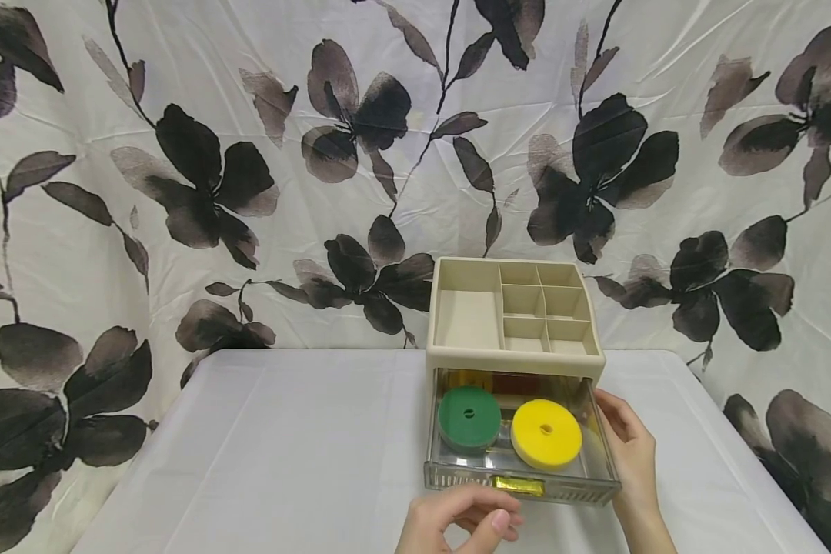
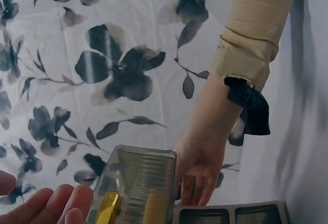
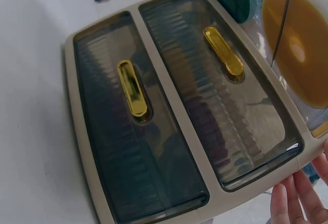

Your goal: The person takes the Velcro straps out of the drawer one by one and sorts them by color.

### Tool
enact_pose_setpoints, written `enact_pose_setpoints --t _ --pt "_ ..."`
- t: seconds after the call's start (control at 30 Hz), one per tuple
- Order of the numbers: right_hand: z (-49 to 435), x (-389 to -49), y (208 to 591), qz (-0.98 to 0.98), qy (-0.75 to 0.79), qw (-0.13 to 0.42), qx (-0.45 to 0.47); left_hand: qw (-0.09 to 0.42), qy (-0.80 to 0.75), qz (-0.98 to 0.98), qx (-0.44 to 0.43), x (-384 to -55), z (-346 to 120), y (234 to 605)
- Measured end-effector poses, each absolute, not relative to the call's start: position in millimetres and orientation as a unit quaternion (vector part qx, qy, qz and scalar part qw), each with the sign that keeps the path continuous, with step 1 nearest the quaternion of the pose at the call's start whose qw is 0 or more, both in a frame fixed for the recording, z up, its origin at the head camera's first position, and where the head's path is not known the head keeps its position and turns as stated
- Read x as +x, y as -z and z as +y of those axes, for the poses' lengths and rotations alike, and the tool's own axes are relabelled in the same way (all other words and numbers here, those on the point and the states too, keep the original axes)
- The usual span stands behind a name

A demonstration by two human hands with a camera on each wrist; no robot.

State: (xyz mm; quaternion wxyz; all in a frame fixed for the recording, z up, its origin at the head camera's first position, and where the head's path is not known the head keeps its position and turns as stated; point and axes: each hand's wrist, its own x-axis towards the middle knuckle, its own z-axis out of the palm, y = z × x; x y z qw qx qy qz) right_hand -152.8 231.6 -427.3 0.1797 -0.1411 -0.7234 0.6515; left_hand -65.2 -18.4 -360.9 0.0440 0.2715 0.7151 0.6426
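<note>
A cream desktop organizer (image 1: 515, 357) stands on the table with its clear top drawer (image 1: 450, 480) pulled out. Inside the drawer lie a flat green roll (image 1: 468, 415) and a flat yellow roll (image 1: 546, 435), side by side, each with a small centre hole. My left hand (image 1: 457, 517) hovers just in front of the gold handle (image 1: 518, 485), its fingers loosely bent around nothing. On the organizer's right side rests my right hand (image 1: 630, 454); its fingertips (image 3: 294, 198) touch the cream frame in the right wrist view.
Two lower drawers with gold handles (image 3: 132, 88) are closed in the right wrist view. Divided compartments (image 1: 524, 302) form the organizer's top. The white table (image 1: 284, 446) extends left, and a floral curtain (image 1: 249, 115) hangs behind.
</note>
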Motion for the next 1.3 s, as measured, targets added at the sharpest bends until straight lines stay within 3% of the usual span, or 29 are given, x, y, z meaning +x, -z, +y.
enact_pose_setpoints --t 0.6,0.77,1.0,1.3 --pt "230.3 -156.7 426.5 -0.72 -0.661 0.155 -0.148 -0.195 -0.51 0.725 0.421 -100.3 -30.6 321.3" --pt "229.8 -157.3 426.5 -0.722 -0.657 0.157 -0.148 -0.189 -0.492 0.744 0.412 -112.7 -31.6 312.6" --pt "229.1 -158.6 426.8 -0.722 -0.658 0.158 -0.147 -0.127 -0.417 0.806 0.401 -131.2 -33.9 307.3" --pt "233.3 -154.7 427.5 -0.727 -0.648 0.166 -0.153 -0.149 -0.269 0.843 0.442 -150.7 -30.3 310.3"
